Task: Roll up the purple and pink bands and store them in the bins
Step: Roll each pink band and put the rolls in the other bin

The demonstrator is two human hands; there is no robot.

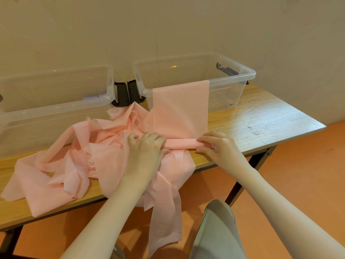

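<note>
A long pink band [80, 156] lies crumpled across the wooden table [261, 118], with one flat stretch draped up over the front rim of the right clear bin [242, 75]. Near the table's front edge a short rolled section of the band [181, 143] runs left to right. My left hand [147, 146] grips its left end with curled fingers. My right hand [218, 146] pinches its right end. A tail of the band hangs off the table edge toward the floor. A purple item [93, 96] shows faintly inside the left clear bin [56, 107].
Both bins stand side by side at the back of the table against a beige wall, with black latches [127, 94] between them. The floor is orange. My knee in grey trousers [218, 230] shows below the table edge.
</note>
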